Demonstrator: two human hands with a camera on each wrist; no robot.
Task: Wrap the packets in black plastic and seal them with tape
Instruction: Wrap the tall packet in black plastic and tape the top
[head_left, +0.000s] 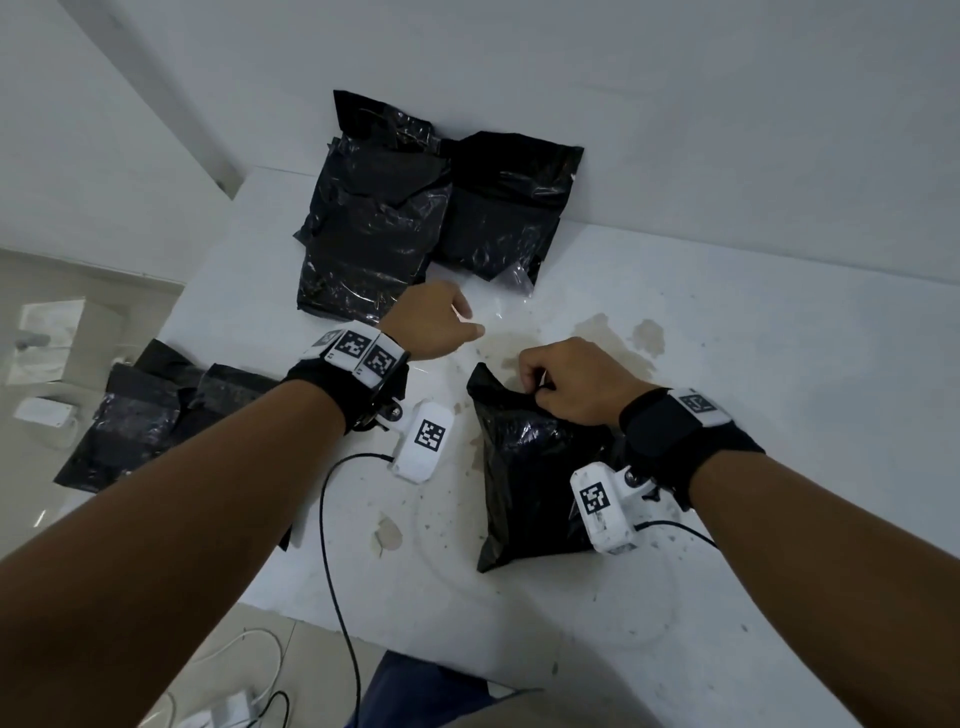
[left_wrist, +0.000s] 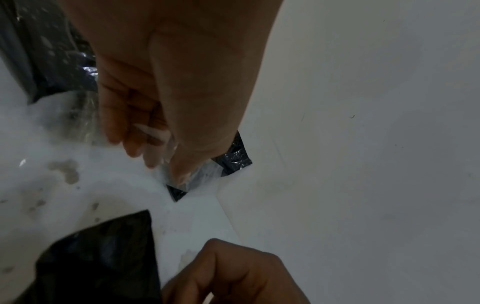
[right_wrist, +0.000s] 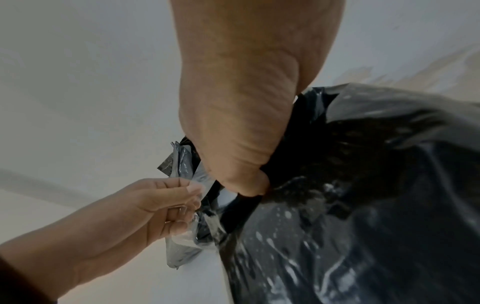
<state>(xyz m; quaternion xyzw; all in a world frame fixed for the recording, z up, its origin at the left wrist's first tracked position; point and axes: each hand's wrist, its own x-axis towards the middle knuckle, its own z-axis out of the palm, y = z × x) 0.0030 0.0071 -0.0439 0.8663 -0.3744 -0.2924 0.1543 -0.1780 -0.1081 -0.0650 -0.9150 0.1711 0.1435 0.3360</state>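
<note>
In the lower right of the head view, the right hand (head_left: 574, 382) clenches the gathered top edge of a packet in black plastic (head_left: 535, 467), which lies on the white bench (head_left: 727, 338). The left hand (head_left: 439, 325), near the centre of the frame, pinches a strip of clear tape (left_wrist: 166, 144) between thumb and fingers; this shows best in the left wrist view. The film looks thin, soft and slippery, so I think it will slide and open again if the grip loosens; the bunched neck seems the best place to hold it. The tape is light and limp, and it may stick to itself or to the fingers. Other wrapped packets (head_left: 374, 218) rest at the upper centre, against the wall, and more black plastic (head_left: 135, 421) lies at the left edge of the bench.
</note>
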